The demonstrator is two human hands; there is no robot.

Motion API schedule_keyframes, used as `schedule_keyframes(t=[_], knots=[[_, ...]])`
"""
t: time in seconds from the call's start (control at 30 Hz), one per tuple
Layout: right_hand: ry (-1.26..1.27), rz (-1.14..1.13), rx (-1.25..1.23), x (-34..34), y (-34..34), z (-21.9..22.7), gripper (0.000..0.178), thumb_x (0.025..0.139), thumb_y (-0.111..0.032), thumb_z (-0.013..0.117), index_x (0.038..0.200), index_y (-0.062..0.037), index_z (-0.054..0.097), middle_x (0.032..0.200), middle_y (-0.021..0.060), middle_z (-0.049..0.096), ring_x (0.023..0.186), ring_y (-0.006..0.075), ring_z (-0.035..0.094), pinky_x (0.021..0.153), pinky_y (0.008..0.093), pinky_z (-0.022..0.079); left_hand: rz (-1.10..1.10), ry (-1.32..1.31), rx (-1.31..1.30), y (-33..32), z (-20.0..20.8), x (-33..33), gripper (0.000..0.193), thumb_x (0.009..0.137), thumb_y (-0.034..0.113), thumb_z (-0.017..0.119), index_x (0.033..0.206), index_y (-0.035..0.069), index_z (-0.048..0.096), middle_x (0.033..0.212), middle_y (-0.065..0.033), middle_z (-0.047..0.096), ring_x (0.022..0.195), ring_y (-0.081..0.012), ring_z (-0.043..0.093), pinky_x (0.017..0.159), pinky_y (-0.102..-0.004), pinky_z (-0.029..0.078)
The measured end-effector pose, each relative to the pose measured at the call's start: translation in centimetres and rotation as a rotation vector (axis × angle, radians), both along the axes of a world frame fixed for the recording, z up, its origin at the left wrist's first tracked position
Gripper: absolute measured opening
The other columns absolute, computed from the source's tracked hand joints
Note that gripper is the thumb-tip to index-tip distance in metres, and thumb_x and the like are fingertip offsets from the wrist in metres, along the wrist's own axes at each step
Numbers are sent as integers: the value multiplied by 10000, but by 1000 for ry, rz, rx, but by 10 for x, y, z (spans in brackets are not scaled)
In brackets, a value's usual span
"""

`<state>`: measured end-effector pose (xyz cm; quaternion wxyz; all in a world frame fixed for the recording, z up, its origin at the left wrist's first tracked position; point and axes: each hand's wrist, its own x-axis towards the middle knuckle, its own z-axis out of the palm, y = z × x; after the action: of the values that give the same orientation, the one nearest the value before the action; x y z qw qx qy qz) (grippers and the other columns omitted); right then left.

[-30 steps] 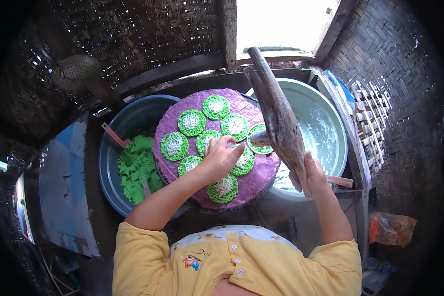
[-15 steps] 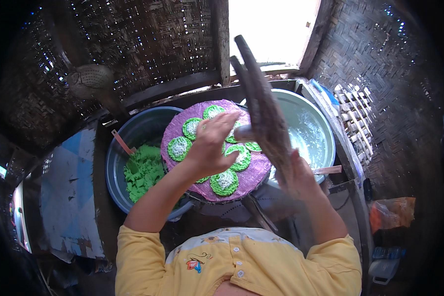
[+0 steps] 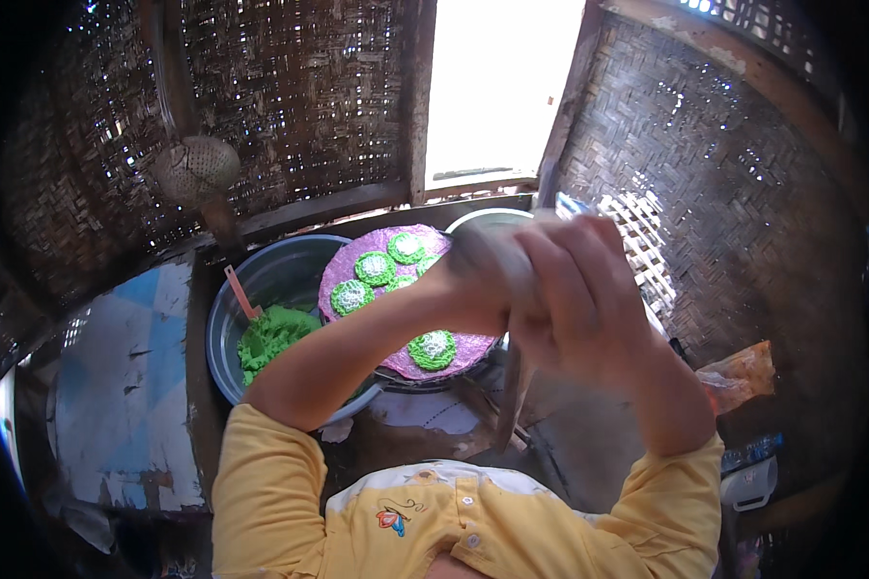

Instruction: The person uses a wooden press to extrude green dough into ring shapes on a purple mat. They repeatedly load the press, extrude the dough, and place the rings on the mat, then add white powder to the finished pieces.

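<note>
My hands are raised together close to the view, smeared by motion. My right hand (image 3: 589,294) has its fingers curled round something I cannot make out. Against it is my left hand (image 3: 473,289), its fingers blurred and mostly hidden. A greyish blur shows between them; the forked wooden tool seen earlier cannot be made out clearly. Beyond my left forearm lies a round pink mat (image 3: 343,261), partly covered. It carries several lacy green cakes with white centres, one of them a green cake (image 3: 432,349) near the front edge.
Left of the mat, a grey-blue basin (image 3: 224,357) holds green dough (image 3: 278,333) and a pink-handled tool (image 3: 240,289). A pale green basin (image 3: 488,220) is mostly hidden behind my hands. A woven strainer (image 3: 198,169) hangs on the left wall. A plastic bag (image 3: 741,376) lies at right.
My left hand has left the space over the cakes and met my right hand. Both are higher and nearer the view, and the wooden tool no longer shows clearly. The view has shifted.
</note>
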<state>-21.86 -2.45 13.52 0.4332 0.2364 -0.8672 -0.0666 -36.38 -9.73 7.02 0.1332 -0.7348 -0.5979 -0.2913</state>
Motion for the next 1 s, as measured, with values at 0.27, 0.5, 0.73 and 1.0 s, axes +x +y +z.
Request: schedule_keyframes(t=[0.27, 0.5, 0.73, 1.0], knots=[[-604, -257, -1148, 79, -4, -12, 595, 633, 23, 612, 1138, -53, 306, 816, 33, 468, 742, 90, 495, 653, 249, 427, 42, 96, -134, -72, -25, 36, 148, 670, 182, 590, 745, 64, 541, 612, -100, 571, 591, -276, 615, 612, -403, 492], [128, -108, -1313, 140, 51, -16, 503, 721, 3, 574, 1161, -35, 332, 816, 47, 491, 734, 127, 474, 693, 302, 428, 271, 65, 40, -70, -53, 15, 314, 664, 225, 684, 919, 66, 595, 872, -87, 605, 822, -271, 596, 709, -384, 486], [878, 538, -1317, 83, 96, -62, 264, 830, -55, 588, 1021, -84, 407, 795, 61, 492, 789, 180, 450, 795, 339, 398, 41, -731, 14, -20, -63, 21, 422, 674, 209, 748, 1042, 57, 608, 1070, -85, 619, 906, -194, 633, 807, -284, 497], [-227, 570, -1362, 12, 146, -147, 328, 813, -182, 658, 1079, -66, 505, 1086, 121, 530, 1016, 226, 496, 900, 383, 390, -461, -1095, 652, 4, -59, 27, 294, 801, 177, 678, 1077, 185, 575, 1241, -96, 430, 1287, -435, 278, 1062, -545, 237]])
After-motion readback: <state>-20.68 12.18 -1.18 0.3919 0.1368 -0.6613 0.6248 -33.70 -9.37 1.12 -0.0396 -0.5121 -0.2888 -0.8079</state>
